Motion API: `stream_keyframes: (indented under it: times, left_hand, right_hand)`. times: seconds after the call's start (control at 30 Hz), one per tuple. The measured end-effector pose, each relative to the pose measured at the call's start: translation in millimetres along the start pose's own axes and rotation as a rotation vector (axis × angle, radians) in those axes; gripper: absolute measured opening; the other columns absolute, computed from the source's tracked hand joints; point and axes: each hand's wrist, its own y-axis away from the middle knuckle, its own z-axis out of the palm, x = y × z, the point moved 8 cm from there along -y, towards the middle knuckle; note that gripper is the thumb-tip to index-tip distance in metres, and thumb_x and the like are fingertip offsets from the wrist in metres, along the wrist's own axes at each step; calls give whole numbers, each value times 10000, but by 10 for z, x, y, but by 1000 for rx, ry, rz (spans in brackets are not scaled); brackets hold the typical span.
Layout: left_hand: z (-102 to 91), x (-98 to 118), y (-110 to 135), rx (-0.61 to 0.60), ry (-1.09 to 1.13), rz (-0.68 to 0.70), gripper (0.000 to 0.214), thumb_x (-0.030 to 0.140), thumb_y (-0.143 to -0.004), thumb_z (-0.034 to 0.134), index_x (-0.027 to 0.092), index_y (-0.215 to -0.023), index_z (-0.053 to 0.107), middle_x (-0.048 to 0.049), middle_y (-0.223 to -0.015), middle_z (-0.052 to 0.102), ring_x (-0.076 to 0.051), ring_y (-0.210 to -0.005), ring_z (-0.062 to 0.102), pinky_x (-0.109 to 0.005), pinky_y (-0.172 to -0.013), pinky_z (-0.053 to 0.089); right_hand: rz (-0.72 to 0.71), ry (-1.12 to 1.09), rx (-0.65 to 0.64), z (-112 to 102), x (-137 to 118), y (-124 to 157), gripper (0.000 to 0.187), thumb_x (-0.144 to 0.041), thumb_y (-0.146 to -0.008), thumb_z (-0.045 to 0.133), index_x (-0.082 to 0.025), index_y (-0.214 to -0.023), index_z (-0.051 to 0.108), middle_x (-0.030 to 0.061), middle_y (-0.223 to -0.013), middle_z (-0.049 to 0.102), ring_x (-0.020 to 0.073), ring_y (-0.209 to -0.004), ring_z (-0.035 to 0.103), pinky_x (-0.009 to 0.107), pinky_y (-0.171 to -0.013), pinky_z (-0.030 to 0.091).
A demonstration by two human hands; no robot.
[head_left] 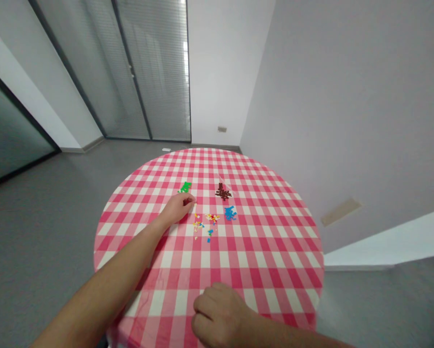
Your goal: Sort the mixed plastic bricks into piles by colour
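My left hand (178, 208) reaches over the middle of the table, thumb and fingers pinched together. A tiny pale piece (195, 203) shows at its fingertips; whether it is gripped or lies on the cloth is unclear. Just beyond that hand is a pile of small green pieces (185, 186), partly covered by it. To its right lie a dark brown pile (223, 192) and a blue pile (230, 213). Mixed loose pieces (212, 218) in red, yellow, white, blue and green are scattered nearer me. My right hand (220, 311) rests closed near the front edge, its inside hidden.
A red-and-white checked cloth (253, 244) covers the round table. Glass partitions with blinds (155, 72) stand behind it on the left. A plain wall (347, 106) runs along the right side, and grey floor (39, 232) surrounds the table.
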Motion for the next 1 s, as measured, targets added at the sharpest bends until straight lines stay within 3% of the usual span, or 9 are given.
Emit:
stream_keyframes:
  times: [0.5, 1.0]
  left_hand:
    - [13, -41, -6, 2, -33, 5, 139, 219, -818, 564, 212, -871, 692, -61, -913, 721, -208, -832, 644, -329, -767, 480]
    - [41, -71, -22, -14, -35, -6, 166, 252, -819, 568, 201, -914, 695, -59, -935, 731, -224, -846, 660, -342, -770, 504]
  right_hand:
    - [54, 23, -8, 59, -84, 40, 221, -189, -880, 585, -195, -688, 476, -18, -618, 488, 131, -532, 407, 294, -506, 208]
    - [114, 17, 113, 3, -179, 13, 239, -156, -903, 475, -193, -666, 482, 2, -628, 481, 150, -550, 369, 310, -509, 217]
